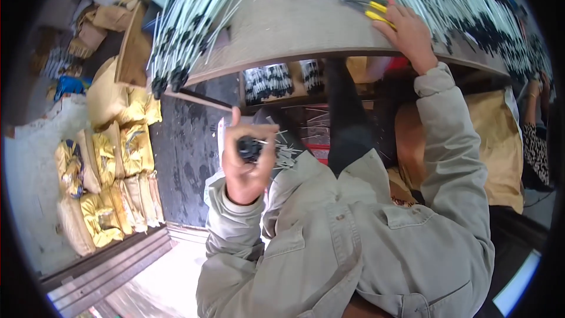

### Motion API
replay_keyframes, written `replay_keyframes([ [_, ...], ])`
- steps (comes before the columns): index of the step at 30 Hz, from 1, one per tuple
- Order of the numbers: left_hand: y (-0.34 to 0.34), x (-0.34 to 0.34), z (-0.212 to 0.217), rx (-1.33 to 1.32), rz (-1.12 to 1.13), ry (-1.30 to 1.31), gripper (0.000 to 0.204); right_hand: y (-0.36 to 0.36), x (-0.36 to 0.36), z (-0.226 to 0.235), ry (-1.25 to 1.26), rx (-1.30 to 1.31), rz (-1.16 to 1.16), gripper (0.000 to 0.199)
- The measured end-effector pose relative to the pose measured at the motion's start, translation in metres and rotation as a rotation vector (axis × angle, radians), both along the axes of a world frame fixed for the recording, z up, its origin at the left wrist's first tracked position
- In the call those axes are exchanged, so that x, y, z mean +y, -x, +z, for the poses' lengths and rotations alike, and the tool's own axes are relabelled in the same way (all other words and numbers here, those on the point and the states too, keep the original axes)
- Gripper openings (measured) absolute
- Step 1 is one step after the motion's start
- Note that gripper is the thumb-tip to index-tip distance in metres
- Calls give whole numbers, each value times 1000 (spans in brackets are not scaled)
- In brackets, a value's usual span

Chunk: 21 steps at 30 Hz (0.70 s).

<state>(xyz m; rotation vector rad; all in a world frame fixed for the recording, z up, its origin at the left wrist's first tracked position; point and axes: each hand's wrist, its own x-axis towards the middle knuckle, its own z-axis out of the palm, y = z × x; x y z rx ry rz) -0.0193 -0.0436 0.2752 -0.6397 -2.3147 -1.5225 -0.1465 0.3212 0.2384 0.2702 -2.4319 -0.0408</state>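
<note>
My left hand (235, 176), a little blurred, is closed around a bundle of thin white sticks. Their clustered black ends (249, 149) show in the grip, and loose white ends (287, 156) stick out to the right over my lap. On the worktable (294, 26), my right hand (410, 34) has its fingers on the yellow handles of a pair of pliers (376, 13). The metal jaws lie on the tabletop, pointing left. Part of the handles is hidden under my fingers.
Piles of white sticks with black ends lie at the table's left (191, 23) and right (465, 6). More bundles (268, 82) sit on a shelf below. Yellow and brown packages (106, 168) stand at left. A brown sack (462, 141) is at right; another person's arm (532, 97) shows beyond.
</note>
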Motion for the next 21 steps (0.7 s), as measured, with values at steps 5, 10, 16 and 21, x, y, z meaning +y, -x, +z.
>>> replay_keyframes([
  [5,3,-6,0,32,11,137,23,-17,-22,11,-89,32,47,29],
  [10,9,-3,1,-3,-85,75,24,-95,-92,30,1118,-827,584,9],
  [16,11,-16,-3,-48,-76,12,27,-107,-142,46,220,-380,563,24],
  [21,7,-24,4,-42,-70,45,30,-87,-152,50,-286,296,426,33],
])
